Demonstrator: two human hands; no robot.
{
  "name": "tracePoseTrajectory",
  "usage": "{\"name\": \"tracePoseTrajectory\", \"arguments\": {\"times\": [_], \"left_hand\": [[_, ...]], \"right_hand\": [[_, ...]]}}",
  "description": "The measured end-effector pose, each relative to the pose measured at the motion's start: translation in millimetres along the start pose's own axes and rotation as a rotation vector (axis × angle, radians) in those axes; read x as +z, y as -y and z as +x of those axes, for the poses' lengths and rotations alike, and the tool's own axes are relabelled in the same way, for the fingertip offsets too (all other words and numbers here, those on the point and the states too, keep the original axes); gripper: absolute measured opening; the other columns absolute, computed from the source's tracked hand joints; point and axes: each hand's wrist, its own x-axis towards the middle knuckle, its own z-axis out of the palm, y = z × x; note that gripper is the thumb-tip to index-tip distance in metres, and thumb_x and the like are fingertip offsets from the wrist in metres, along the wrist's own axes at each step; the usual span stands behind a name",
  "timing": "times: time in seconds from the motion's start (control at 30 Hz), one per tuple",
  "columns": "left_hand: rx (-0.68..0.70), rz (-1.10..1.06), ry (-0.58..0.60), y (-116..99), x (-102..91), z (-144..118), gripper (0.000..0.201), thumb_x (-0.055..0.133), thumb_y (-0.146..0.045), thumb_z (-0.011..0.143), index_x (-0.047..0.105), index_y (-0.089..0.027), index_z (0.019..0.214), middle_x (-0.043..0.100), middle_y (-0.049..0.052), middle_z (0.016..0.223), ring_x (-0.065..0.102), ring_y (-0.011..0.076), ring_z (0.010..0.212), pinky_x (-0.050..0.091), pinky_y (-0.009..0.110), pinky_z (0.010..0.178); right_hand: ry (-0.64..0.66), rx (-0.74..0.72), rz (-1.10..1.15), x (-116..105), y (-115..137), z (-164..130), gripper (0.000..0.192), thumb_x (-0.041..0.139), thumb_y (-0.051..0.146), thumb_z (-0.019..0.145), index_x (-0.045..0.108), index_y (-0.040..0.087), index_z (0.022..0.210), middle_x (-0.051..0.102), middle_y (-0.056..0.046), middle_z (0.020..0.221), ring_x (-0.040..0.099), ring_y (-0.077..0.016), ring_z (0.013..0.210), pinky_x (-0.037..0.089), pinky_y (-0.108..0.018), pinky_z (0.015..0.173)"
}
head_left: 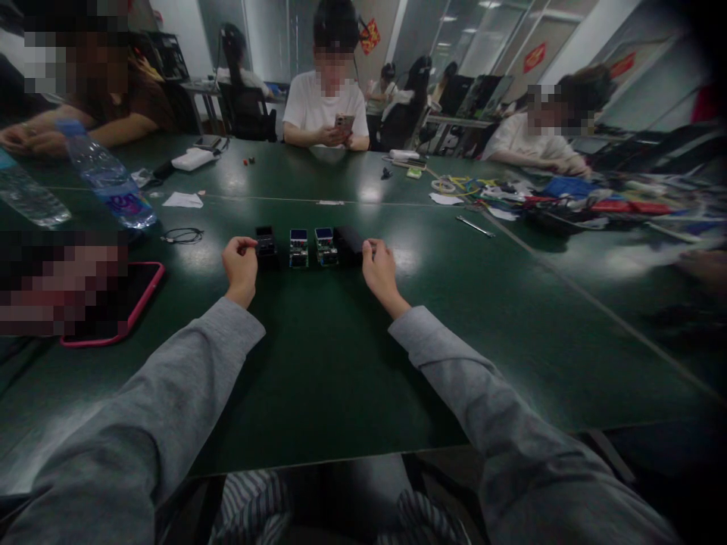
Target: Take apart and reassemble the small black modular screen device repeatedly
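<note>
Two small green circuit boards with little screens stand side by side in front of me, a left board (298,250) and a right board (326,248). To their left is a small black case (265,241) with an opening at its top. My left hand (241,270) has its fingers curled in a pinch at that case's left edge. Beside the right board, a dark black case part (348,244) leans at a slant. The fingers of my right hand (379,271) close on its right end; the fingertips are partly hidden.
On the left are water bottles (113,182), a red-rimmed phone (141,303) and a thin black cable (185,236). A wrench (475,226) and a heap of cables (568,200) lie to the right. Several people sit around the green table (341,378).
</note>
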Motion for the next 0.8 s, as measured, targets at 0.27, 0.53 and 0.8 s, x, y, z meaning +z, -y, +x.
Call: {"name": "tracePoseTrajectory", "arguments": {"times": [0.27, 0.53, 0.8], "left_hand": [[-0.021, -0.001, -0.005, -5, -0.6, -2, 0.026, 0.049, 0.002, 0.072, 0.063, -0.019, 0.077, 0.060, -0.002, 0.077, 0.056, 0.0118, 0.071, 0.045, 0.026, 0.074], [-0.015, -0.011, 0.001, -3, -0.9, -1, 0.026, 0.049, 0.003, 0.072, 0.063, -0.018, 0.077, 0.061, -0.001, 0.078, 0.057, 0.0128, 0.074, 0.045, 0.027, 0.075], [-0.013, -0.018, -0.009, -1, -2.2, 0, 0.025, 0.048, 0.000, 0.072, 0.064, -0.019, 0.077, 0.062, -0.001, 0.078, 0.058, 0.0131, 0.075, 0.045, 0.027, 0.077]], "right_hand": [[-0.053, -0.171, -0.134, -4, 9, -7, 0.038, 0.048, 0.047, 0.098, 0.065, 0.020, 0.120, 0.065, -0.016, 0.116, 0.049, -0.0357, 0.119, 0.038, -0.055, 0.096], [-0.041, 0.069, -0.007, -1, -3, 2, 0.056, 0.028, 0.057, 0.103, 0.065, 0.017, 0.114, 0.068, -0.018, 0.110, 0.053, -0.0352, 0.114, 0.043, -0.055, 0.095], [0.049, -0.197, -0.031, -2, 6, -4, 0.057, 0.052, 0.042, 0.096, 0.046, 0.011, 0.144, 0.055, -0.022, 0.137, 0.051, -0.0364, 0.130, 0.048, -0.057, 0.102]]}}
